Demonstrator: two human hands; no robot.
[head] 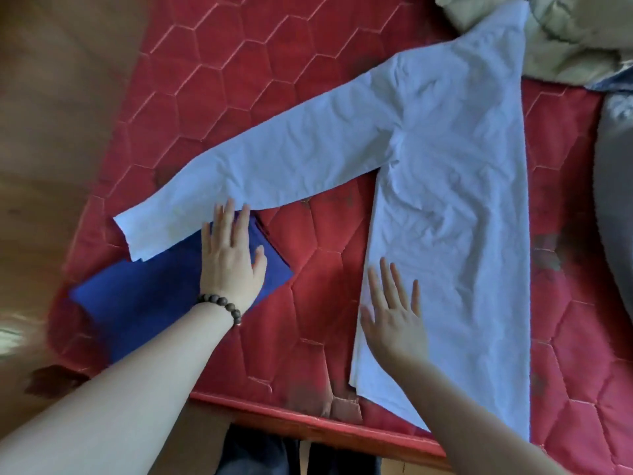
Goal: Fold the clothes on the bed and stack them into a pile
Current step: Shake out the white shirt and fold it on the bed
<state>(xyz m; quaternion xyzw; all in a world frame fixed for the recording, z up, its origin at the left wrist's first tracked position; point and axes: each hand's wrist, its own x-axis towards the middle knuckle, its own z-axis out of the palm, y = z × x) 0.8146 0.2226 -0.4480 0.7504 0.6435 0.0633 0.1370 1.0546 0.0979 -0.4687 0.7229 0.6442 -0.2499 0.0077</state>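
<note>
Neither hand holds anything at this moment. The left hand (pixel 230 258) lies flat with straight fingers on a folded blue garment (pixel 144 296) at the near left of the red quilted mattress (pixel 308 296); its fingertips reach the lower edge of the sleeve (pixel 260 166) of the white shirt (pixel 455 214). The right hand (pixel 394 320) is likewise spread and unclenched, palm down over the near left hem of the shirt body; whether it presses the cloth or hovers just above it cannot be told. The shirt lies spread flat, its body running away from the right hand toward the far edge, where the top end meets a heap of pale crumpled clothes (pixel 575 39). The one visible sleeve runs out sideways from the shoulder toward the left hand, its cuff overlapping the blue garment just beyond that hand's fingers. Judged by its fine creases and the way it lies flush to the mattress, the fabric is thin, light and limp, with no stiffness of its own; it should lift with little effort but will sag and fold wherever it is unsupported. It looks neither slippery nor fragile, though it will wrinkle readily. The sensible holds would be the cuff, directly ahead of the left fingertips, to bring the sleeve across the body, and the hem edge under the right palm, pinched at the corner. A beaded bracelet (pixel 219 305) sits on the left wrist.
</note>
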